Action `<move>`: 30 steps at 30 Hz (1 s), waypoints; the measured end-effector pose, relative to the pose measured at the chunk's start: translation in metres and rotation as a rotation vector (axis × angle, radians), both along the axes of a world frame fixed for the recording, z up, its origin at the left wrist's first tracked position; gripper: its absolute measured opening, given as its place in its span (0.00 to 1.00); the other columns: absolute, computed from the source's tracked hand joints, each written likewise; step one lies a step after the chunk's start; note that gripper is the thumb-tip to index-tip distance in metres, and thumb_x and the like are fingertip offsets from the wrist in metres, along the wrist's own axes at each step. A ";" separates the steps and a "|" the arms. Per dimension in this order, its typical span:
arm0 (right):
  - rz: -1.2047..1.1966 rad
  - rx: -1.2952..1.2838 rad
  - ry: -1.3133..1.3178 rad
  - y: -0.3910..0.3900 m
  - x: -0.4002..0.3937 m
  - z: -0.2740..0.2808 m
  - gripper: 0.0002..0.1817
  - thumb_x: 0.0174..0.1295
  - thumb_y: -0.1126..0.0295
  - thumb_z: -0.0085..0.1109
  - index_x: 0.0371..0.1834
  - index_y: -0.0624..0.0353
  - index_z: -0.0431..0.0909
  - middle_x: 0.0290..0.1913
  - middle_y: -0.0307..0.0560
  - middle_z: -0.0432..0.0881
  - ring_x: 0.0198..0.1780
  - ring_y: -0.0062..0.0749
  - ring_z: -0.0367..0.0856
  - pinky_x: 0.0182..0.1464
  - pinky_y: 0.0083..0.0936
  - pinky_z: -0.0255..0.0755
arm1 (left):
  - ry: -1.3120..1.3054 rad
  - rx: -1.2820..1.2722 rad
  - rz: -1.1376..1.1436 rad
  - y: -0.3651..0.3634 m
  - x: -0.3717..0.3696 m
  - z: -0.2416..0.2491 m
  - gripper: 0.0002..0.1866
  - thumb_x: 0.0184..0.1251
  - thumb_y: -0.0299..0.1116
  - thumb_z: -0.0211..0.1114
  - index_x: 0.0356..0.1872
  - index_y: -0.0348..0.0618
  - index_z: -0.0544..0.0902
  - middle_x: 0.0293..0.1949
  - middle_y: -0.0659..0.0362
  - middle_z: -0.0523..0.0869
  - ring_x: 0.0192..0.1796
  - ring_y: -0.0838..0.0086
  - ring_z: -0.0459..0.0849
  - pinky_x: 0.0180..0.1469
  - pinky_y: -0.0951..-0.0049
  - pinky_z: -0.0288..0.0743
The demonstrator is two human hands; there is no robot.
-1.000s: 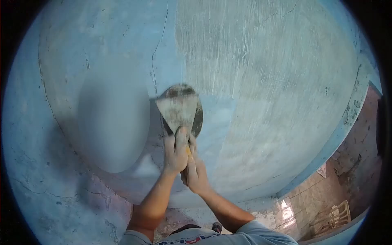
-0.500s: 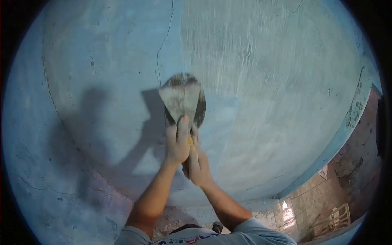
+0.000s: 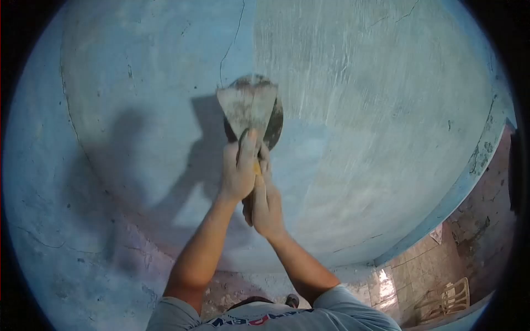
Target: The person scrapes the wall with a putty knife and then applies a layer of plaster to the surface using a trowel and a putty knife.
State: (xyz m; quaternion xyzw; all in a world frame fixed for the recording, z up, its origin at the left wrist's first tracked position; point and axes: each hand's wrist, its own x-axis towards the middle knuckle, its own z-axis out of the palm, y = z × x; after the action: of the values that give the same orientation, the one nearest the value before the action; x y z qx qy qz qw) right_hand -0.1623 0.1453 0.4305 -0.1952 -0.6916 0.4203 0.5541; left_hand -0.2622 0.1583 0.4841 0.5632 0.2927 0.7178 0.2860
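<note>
A broad triangular scraper blade (image 3: 247, 105), grey with brown stains, lies over a dark rounded plate (image 3: 276, 124) in front of the blue wall (image 3: 165, 66). My left hand (image 3: 240, 168) is closed around the scraper's neck, its thumb pointing up along the metal. Just below and to the right, my right hand (image 3: 266, 207) is wrapped round a handle, with a bit of yellow showing between the hands. Fingers of both hands are partly hidden. Whether the blade touches the wall cannot be made out.
A greyish coated area (image 3: 375, 71) covers the wall's upper right. Cracks run down the wall, and shadows of the arms and tool fall at left. A pale plastic chair (image 3: 455, 298) stands on the tiled floor (image 3: 417, 270) at lower right.
Both hands and the scraper with the dark plate have moved up along the wall. The view has shifted slightly.
</note>
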 end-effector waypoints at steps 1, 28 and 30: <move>0.059 -0.069 -0.040 0.004 0.002 0.016 0.29 0.87 0.59 0.31 0.78 0.72 0.62 0.38 0.50 0.78 0.22 0.25 0.75 0.31 0.22 0.72 | 0.021 0.008 0.036 0.002 -0.001 0.027 0.29 0.89 0.49 0.49 0.29 0.37 0.80 0.21 0.60 0.80 0.24 0.77 0.77 0.29 0.73 0.70; 0.036 0.005 -0.046 0.032 0.005 0.049 0.29 0.86 0.58 0.36 0.77 0.71 0.66 0.26 0.49 0.77 0.27 0.31 0.76 0.35 0.32 0.71 | 0.016 0.028 0.085 0.014 0.004 0.057 0.29 0.89 0.51 0.49 0.29 0.39 0.79 0.24 0.58 0.81 0.27 0.74 0.79 0.32 0.72 0.72; 0.047 -0.014 -0.085 0.038 0.005 0.057 0.29 0.85 0.59 0.37 0.77 0.71 0.65 0.26 0.51 0.77 0.26 0.32 0.77 0.35 0.33 0.71 | 0.021 0.049 0.062 0.021 -0.001 0.062 0.28 0.89 0.51 0.50 0.30 0.39 0.79 0.24 0.59 0.81 0.27 0.74 0.79 0.33 0.72 0.72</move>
State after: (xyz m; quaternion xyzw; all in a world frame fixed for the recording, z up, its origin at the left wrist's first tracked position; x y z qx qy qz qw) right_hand -0.1575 0.1834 0.4876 -0.2004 -0.7161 0.4294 0.5125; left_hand -0.2630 0.1793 0.5465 0.5682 0.2955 0.7273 0.2467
